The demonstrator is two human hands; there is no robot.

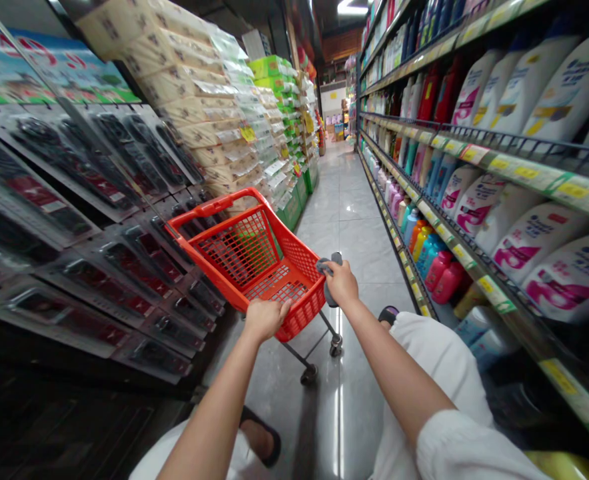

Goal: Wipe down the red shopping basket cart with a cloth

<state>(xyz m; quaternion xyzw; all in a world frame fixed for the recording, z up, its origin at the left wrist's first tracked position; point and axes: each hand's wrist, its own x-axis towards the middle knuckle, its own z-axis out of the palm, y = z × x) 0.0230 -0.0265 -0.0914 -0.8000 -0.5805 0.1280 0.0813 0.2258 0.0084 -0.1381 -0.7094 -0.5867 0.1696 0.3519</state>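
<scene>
A red plastic shopping cart (302, 250) with latticed basket walls stands on the floor in front of me, its handle bar turned to the far left. My left hand (265, 319) is closed over the near rim of the basket, fingers curled out of sight inside. At the basket's right corner, my right hand (342, 283) is closed around a grey cloth (329, 295), which bunches out past the fingers and hangs below them. The cloth lies against or very close to the rim; I cannot tell which. Inside, the basket's slatted bottom shows bare.
Shelves of shampoo bottles (517, 243) line the right side. Hanging packaged goods (119, 267) crowd the left, close to the cart. Stacked wrapped packs (194, 100) rise beyond them. A grey tiled aisle (342, 193) runs ahead; the cart's black wheels (309, 374) rest on it.
</scene>
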